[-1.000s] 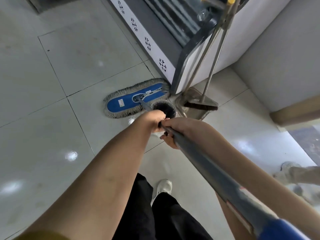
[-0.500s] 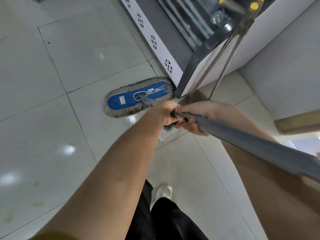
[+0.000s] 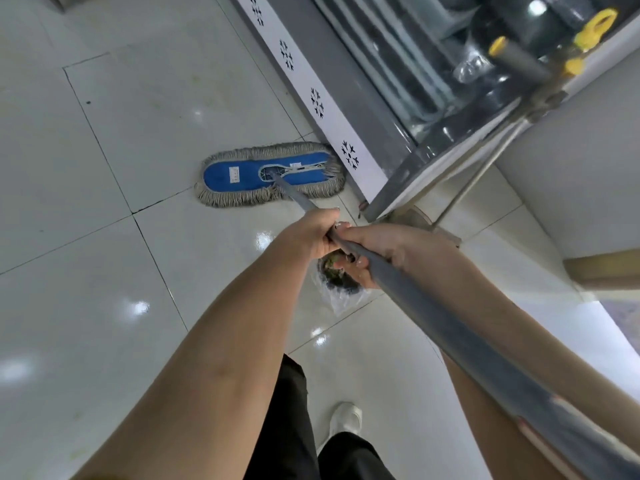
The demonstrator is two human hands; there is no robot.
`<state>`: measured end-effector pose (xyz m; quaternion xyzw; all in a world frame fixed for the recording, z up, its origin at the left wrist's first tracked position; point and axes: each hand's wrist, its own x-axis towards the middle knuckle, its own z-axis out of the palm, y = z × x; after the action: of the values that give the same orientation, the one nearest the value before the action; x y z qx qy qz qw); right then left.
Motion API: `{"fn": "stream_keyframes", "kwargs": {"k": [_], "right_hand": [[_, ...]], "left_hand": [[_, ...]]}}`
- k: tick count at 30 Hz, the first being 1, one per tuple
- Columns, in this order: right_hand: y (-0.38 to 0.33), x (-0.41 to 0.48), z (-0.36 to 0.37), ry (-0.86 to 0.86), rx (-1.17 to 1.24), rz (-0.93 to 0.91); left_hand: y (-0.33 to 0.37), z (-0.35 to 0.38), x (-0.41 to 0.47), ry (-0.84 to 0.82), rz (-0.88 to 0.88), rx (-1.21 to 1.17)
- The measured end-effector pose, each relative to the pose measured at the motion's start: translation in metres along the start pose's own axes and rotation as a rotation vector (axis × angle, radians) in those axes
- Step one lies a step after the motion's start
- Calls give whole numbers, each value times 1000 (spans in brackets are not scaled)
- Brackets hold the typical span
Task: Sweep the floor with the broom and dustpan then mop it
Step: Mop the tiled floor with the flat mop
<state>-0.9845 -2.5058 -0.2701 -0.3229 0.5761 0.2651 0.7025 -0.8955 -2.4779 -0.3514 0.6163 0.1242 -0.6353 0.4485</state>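
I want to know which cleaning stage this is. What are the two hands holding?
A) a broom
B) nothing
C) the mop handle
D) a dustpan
C: the left hand and the right hand both hold the grey mop handle, and its blue mop head lies flat on the floor.

The mop head (image 3: 242,174) has slid forward, away from the person: a second ago it lay wholly on the near tile, now it covers the grout line (image 3: 162,202), its right end just beside the white base panel (image 3: 332,129). The left hand (image 3: 311,233) and right hand (image 3: 384,247) went forward with the handle (image 3: 450,323), so the plastic bag (image 3: 341,289), earlier beyond them, shows beneath the right hand, and the dustpan (image 3: 414,216) is now mostly hidden
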Motion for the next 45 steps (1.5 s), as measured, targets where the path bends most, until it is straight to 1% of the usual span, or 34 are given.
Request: {"fn": "stream_keyframes", "kwargs": {"k": [3,7,11,14,18,22,25,29,31,33,35,37,41,43,45], "right_hand": [[-50,18,16,-13,-26,-5],[-112,40,39,5,-79,-77],[-141,63,66,6,28,-87],[-124,75,80,-7,52,-95],[-84,77,75,-72,204,-104],[-67,64,64,-143,311,-99],[-41,57,54,-161,318,-83],[1,39,24,-187,222,-20],[18,26,11,-154,179,17],[34,15,2,-79,133,40],[48,11,-6,-7,104,45],[59,11,-13,30,90,29],[58,15,-12,61,73,-48],[48,16,-12,63,34,-41],[37,17,-15,58,-1,-20]], "left_hand": [[45,-20,21,16,33,-17],[102,-48,49,35,49,-22],[135,-79,76,41,37,-63],[126,-94,80,36,5,4],[97,-95,82,24,7,-20],[85,-80,75,37,14,-77],[62,-70,70,39,-14,-113],[18,-45,58,32,-67,-222],[-5,-31,48,18,-80,-284],[-26,-16,38,36,-58,-330],[-44,-4,34,64,-37,-355],[-56,7,30,61,-35,-381],[-56,16,38,109,-11,-471],[-50,15,46,129,11,-487],[-43,12,53,105,-2,-487]]}}
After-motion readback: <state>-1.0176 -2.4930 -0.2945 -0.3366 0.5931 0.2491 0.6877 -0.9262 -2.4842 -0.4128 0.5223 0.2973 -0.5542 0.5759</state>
